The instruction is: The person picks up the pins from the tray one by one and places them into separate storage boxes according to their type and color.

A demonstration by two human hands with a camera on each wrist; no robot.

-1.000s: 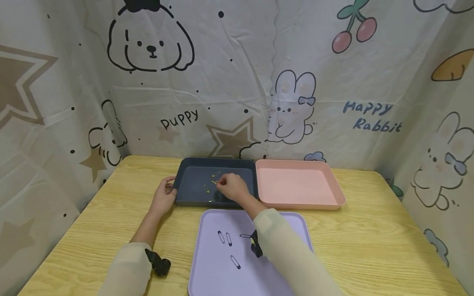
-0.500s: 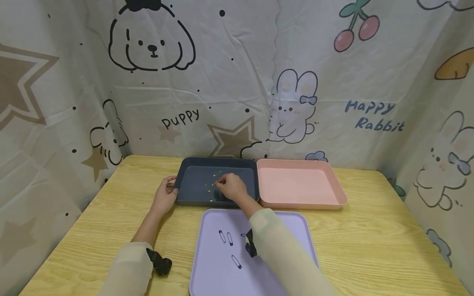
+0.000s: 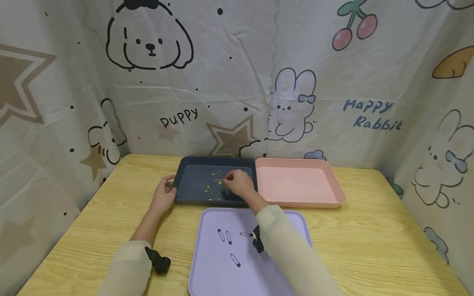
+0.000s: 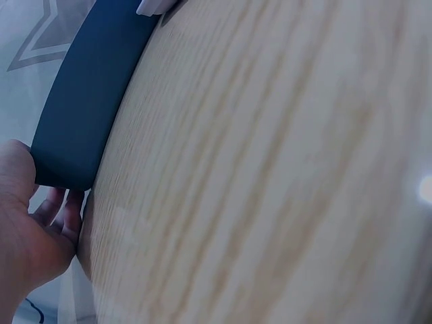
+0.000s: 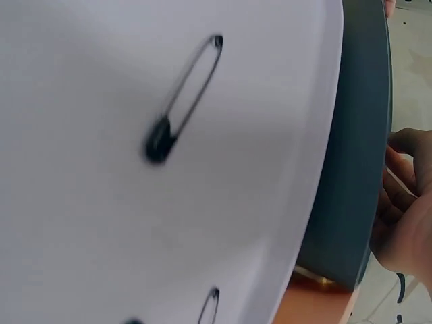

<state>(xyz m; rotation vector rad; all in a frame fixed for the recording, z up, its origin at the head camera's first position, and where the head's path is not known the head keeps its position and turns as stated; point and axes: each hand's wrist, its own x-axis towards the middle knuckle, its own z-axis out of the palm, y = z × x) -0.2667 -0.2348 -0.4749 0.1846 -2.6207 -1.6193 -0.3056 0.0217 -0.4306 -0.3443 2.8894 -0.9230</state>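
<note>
My left hand [image 3: 164, 192] holds the left end of the dark blue tray [image 3: 192, 199]. In the left wrist view, its thumb is at the rim and its fingers [image 4: 71, 212] are bent against the tray's end. Over that tray, my right hand [image 3: 238, 183] pinches a yellow safety pin [image 3: 218, 180] at its fingertips. Several other yellow safety pins lie in the tray, one [image 3: 216, 172] towards the back and one [image 3: 214, 199] along the front. In the right wrist view, the tray wall partly hides the right hand's fingertips.
In front stands a lilac tray [image 3: 207, 271] with several black-ended safety pins, one [image 3: 235, 260] nearest me. A pink tray [image 3: 296, 181] adjoins the dark one on its right. A printed cloth [image 3: 229, 90] hangs behind the wooden table [image 3: 370, 246].
My right hand has shifted slightly right, and a yellow safety pin now shows at its fingertips. More of the yellow pins beneath are visible. My left hand stays at the dark tray's end.
</note>
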